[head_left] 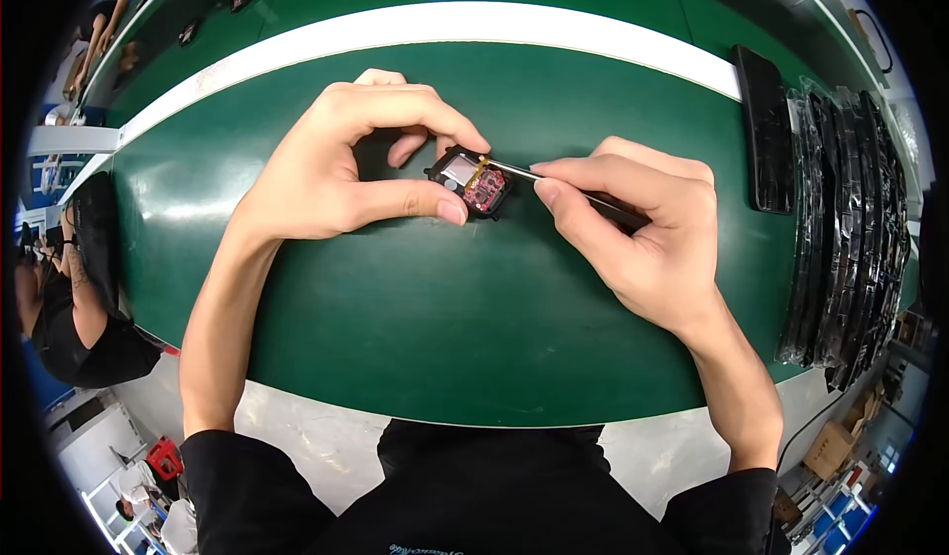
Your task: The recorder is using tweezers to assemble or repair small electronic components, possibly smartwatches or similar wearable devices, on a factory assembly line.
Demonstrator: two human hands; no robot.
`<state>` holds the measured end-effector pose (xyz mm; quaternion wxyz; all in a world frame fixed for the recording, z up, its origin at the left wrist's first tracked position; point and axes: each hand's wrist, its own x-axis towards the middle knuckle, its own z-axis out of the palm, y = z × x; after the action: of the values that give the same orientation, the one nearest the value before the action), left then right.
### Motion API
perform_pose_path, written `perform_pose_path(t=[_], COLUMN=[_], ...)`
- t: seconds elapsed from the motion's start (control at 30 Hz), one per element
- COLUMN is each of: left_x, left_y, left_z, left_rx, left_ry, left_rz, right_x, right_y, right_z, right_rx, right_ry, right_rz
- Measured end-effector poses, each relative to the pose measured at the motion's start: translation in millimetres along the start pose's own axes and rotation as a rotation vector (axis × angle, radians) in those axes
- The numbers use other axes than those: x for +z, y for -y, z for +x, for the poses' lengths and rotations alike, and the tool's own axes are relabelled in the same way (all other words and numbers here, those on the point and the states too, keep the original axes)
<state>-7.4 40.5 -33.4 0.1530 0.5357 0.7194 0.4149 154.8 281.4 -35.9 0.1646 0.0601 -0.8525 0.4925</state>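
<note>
Between the thumb and forefinger of my left hand point(341, 160) sits a small black watch-like case point(499, 206), its inside facing up. A red circuit board point(484, 190), a silver rectangular part point(459, 170) and a strip of yellowish tape show inside it. My right hand point(647, 214) is closed in a pinch round a thin metal tweezers-like tool point(512, 169). The tool's tip meets the upper edge of the case, near the tape. What the tip touches there is too small to make out.
A green table point(445, 328) lies under my hands, with a white ledge point(435, 23) along its far side. At the right, a black tray point(761, 130) stands beside a stack of black trays in clear plastic point(840, 229). Other people point(84, 308) are at the left.
</note>
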Motion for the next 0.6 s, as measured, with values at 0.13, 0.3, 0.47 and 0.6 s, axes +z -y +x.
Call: perform_pose_path(t=[0.13, 0.3, 0.47, 0.6], left_x=[-1.3, -0.1, 0.5, 1.0], left_y=[0.8, -0.8, -3.5, -6.4], left_z=[-1.8, -0.5, -0.6, 0.8], left_rx=[-0.012, -0.013, -0.017, 0.011], left_ry=[0.032, 0.044, 0.042, 0.046], left_rz=[-0.018, 0.019, 0.05, 0.07], right_x=[0.7, -0.6, 1.2, 3.5], right_y=[2.0, 1.9, -0.2, 0.0], right_z=[-1.0, -1.7, 0.1, -1.0], right_rx=[0.008, 0.009, -0.025, -0.036], right_ry=[0.004, 0.04, 0.039, 0.019], right_rz=[0.033, -0.002, -0.014, -0.005])
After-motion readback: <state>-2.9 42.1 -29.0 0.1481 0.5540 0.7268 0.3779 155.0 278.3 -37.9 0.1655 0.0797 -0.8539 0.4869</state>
